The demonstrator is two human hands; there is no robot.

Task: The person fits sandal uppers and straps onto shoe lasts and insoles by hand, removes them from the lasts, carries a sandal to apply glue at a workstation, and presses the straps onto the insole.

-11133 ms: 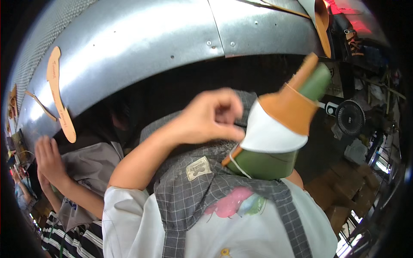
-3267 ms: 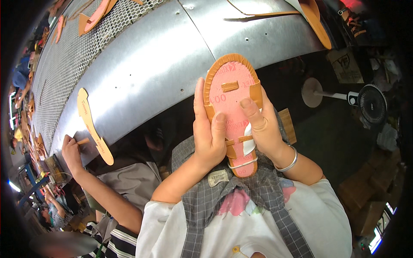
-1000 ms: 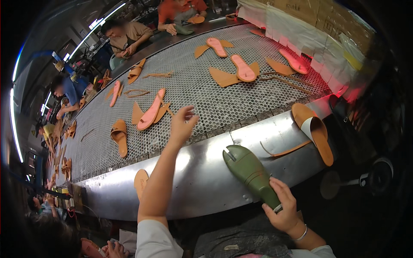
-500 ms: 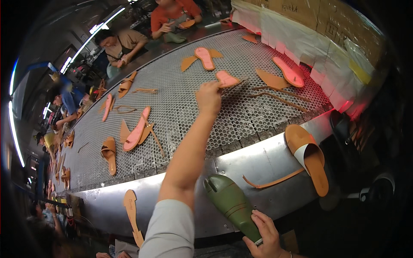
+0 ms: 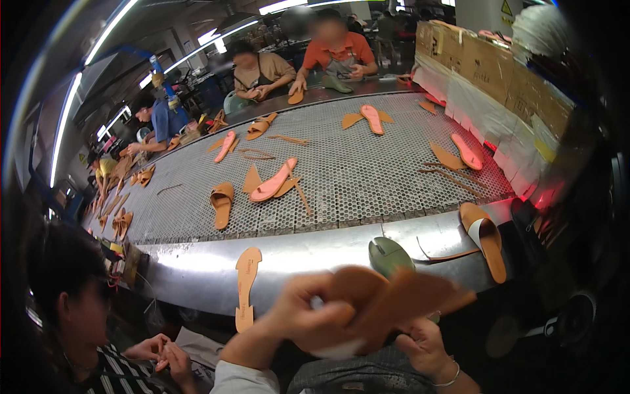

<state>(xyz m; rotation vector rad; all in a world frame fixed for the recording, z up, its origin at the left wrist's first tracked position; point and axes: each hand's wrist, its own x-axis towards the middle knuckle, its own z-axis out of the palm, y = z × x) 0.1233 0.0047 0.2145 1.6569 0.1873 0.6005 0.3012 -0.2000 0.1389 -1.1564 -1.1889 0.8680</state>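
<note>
Tan leather, blurred by motion, is gripped in the left hand (image 5: 315, 322) close beneath the camera: a tan sandal piece (image 5: 394, 299) that half a second earlier was being reached for far out on the perforated conveyor (image 5: 367, 184) and is now drawn back in front of the chest. The right hand (image 5: 426, 348), just below and to the right of the piece, is closed on the green shoe last (image 5: 390, 256), whose toe shows directly above the left hand's knuckles against the steel counter (image 5: 315, 253). With piece and last brought together, the fetching appears finished and fitting seems to be what remains. Beyond both hands, other soles and a finished sandal (image 5: 484, 238) are left lying, and a seated co-worker (image 5: 85, 308) is seen to the left.
</note>
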